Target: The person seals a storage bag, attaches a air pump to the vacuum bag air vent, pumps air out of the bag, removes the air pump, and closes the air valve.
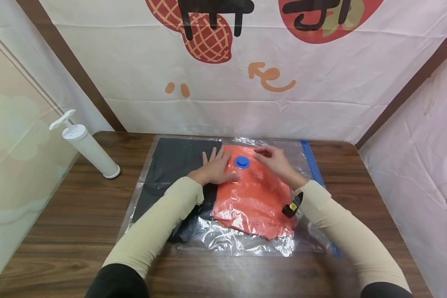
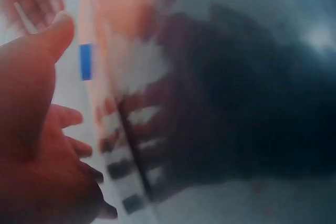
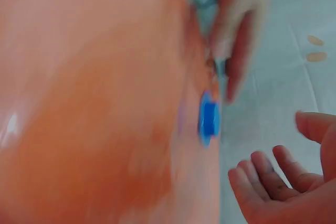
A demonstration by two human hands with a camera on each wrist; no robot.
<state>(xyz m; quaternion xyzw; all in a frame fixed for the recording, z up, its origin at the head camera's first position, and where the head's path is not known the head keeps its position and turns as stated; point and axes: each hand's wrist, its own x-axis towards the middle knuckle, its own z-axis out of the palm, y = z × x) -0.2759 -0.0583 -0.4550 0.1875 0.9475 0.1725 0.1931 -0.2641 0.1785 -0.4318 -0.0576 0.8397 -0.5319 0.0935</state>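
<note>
Ok, clear bag (image 1: 227,242) flat on table (image 1: 59,227), dark cloth (image 1: 179,169) in its left part, orange cloth (image 1: 253,200) mid, blue valve (image 1: 242,162) on top btwn my hands. L hand (image 1: 217,168) spread wide over bag just beside valve, nothing held; can't tell if it touches. R hand (image 1: 277,162) on valve's opp. side, fingers loosely bent, thumb apart, also holding nothing. White pump (image 1: 93,152) far left. Black lettering (image 1: 216,6) up on wall cloth (image 1: 134,74) cut off at top, so can't read it.
</note>
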